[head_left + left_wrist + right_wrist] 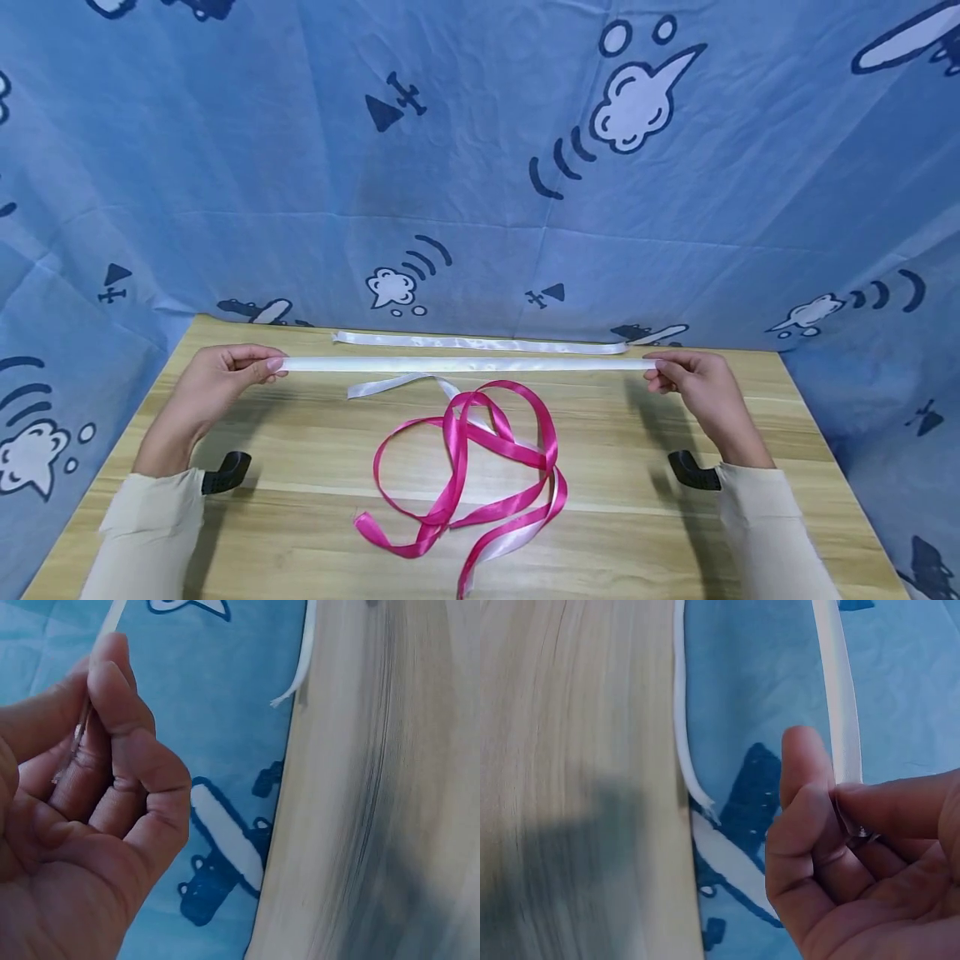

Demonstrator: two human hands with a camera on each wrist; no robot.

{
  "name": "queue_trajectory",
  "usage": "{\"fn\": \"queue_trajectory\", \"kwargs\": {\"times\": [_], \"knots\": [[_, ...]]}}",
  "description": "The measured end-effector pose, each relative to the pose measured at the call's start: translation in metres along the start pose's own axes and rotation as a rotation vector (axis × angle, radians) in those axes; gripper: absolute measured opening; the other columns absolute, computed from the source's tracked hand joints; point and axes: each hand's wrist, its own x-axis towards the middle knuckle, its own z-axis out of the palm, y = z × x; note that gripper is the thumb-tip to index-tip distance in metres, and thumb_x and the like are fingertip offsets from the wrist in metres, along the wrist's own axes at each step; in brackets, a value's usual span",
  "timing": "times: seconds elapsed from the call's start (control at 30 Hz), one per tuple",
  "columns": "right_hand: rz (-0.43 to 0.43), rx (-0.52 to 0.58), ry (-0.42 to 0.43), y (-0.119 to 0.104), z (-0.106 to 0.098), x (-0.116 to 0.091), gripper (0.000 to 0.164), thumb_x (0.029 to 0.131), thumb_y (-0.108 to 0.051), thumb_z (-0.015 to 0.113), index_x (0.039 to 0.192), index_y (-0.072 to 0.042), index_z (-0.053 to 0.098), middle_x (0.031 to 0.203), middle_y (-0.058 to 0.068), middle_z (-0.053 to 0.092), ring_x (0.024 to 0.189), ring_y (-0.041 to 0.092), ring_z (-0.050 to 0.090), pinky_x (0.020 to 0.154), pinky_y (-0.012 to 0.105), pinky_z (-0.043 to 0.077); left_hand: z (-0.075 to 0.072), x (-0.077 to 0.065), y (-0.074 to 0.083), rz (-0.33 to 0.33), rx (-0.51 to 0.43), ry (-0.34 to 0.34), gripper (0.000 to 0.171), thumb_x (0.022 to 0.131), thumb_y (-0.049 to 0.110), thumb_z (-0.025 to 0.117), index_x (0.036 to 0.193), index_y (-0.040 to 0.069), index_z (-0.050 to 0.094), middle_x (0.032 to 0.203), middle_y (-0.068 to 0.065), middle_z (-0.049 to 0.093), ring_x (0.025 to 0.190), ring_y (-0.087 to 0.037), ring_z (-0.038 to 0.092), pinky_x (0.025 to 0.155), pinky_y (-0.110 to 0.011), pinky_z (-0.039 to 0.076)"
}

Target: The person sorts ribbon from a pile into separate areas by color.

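A white ribbon [465,364] is stretched straight and level between my two hands. My left hand [228,379] pinches one end between thumb and fingers; in the left wrist view a short tail of ribbon [73,750] pokes out below the pinch. At the other end, my right hand [697,387] pinches the ribbon [841,697], with its cut end showing under the thumb. Beyond it, a second white ribbon [480,342] lies along the table's far edge. Nearer me is a loose, looped heap of pink ribbon [551,442], with another white ribbon [386,385] trailing from it.
The wooden table [300,533] meets a blue printed cloth [465,167] at its far edge, and the cloth also hangs at both sides. A black curved piece [228,473] juts from the left cuff, and a similar black piece [692,472] from the right.
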Motion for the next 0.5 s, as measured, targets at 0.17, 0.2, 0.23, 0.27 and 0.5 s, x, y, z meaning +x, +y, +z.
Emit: {"fn": "queue_trajectory", "kwargs": {"times": [0.17, 0.2, 0.23, 0.27, 0.5], "knots": [[0.069, 0.014, -0.018, 0.006, 0.003, 0.016, 0.037, 0.111, -0.012, 0.051, 0.136, 0.014, 0.057, 0.094, 0.004, 0.077, 0.076, 0.006, 0.074, 0.079, 0.031, 0.063, 0.003, 0.022, -0.002, -0.042, -0.038, -0.016, 0.038, 0.108, 0.017, 0.061, 0.132, -0.011, 0.065, 0.089, 0.027, 0.072, 0.088, 0.003, 0.072, 0.08, -0.02, 0.059], [0.085, 0.014, -0.026, 0.007, 0.003, 0.019, 0.037, 0.111, -0.013, 0.051, 0.135, 0.014, 0.057, 0.094, 0.005, 0.077, 0.076, 0.007, 0.074, 0.08, 0.032, 0.063, 0.004, 0.027, -0.003, -0.05, -0.049, -0.018, 0.039, 0.107, 0.018, 0.061, 0.133, -0.011, 0.064, 0.089, 0.027, 0.072, 0.089, 0.004, 0.072, 0.081, -0.02, 0.059], [0.1, 0.014, -0.034, 0.008, 0.003, 0.022, 0.036, 0.111, -0.014, 0.052, 0.133, 0.014, 0.057, 0.094, 0.006, 0.077, 0.076, 0.008, 0.074, 0.08, 0.032, 0.063, 0.005, 0.031, -0.004, -0.059, -0.056, -0.019, 0.041, 0.107, 0.019, 0.062, 0.134, -0.011, 0.064, 0.09, 0.027, 0.073, 0.089, 0.005, 0.071, 0.081, -0.019, 0.058], [0.113, 0.015, -0.042, 0.01, 0.003, 0.024, 0.035, 0.11, -0.014, 0.053, 0.132, 0.013, 0.057, 0.094, 0.006, 0.077, 0.076, 0.008, 0.074, 0.081, 0.033, 0.063, 0.005, 0.034, -0.005, -0.07, -0.059, -0.018, 0.042, 0.107, 0.021, 0.063, 0.135, -0.011, 0.063, 0.09, 0.027, 0.072, 0.089, 0.006, 0.071, 0.082, -0.018, 0.058], [0.18, 0.06, -0.075, 0.017, 0.002, 0.039, 0.026, 0.107, -0.01, 0.059, 0.123, 0.011, 0.059, 0.088, 0.002, 0.076, 0.074, 0.009, 0.074, 0.078, 0.031, 0.063, 0.012, 0.051, -0.011, -0.141, -0.021, 0.007, 0.047, 0.104, 0.034, 0.067, 0.131, -0.004, 0.068, 0.089, 0.025, 0.072, 0.088, 0.008, 0.067, 0.083, -0.017, 0.056]]}}
